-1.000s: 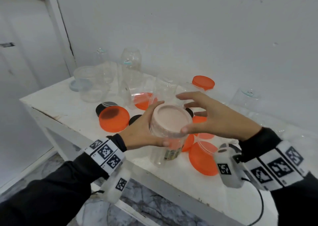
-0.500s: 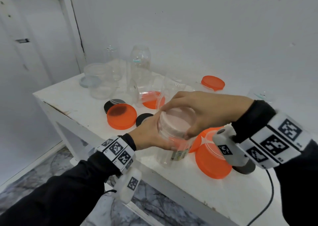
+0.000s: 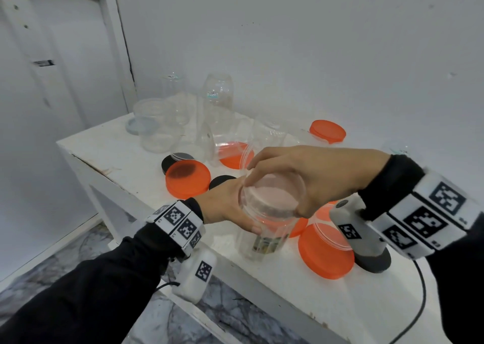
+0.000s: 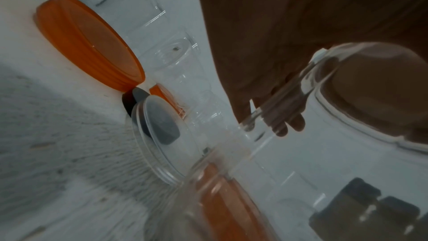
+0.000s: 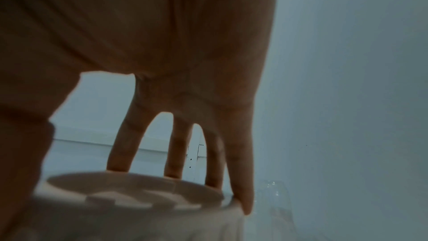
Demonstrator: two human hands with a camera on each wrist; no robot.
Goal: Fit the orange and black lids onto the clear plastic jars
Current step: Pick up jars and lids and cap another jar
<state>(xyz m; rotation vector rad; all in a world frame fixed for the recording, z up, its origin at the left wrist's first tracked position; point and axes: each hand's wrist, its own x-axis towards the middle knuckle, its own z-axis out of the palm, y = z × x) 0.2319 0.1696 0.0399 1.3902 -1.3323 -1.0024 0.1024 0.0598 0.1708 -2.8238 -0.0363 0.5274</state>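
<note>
At the centre of the head view, the left hand (image 3: pixel 225 207) wraps the clear jar (image 3: pixel 264 228) below its neck while the right hand (image 3: pixel 311 178) clamps its pale lid (image 3: pixel 269 195) by the rim. The jar looks light, thin-walled and slick, so I'd grip near the stiffer neck

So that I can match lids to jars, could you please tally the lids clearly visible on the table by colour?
Orange lids: 6, two partly hidden under the right hand
Black lids: 2
Pale lid on the held jar: 1
Grey-blue lid: 1
Total: 10
</note>
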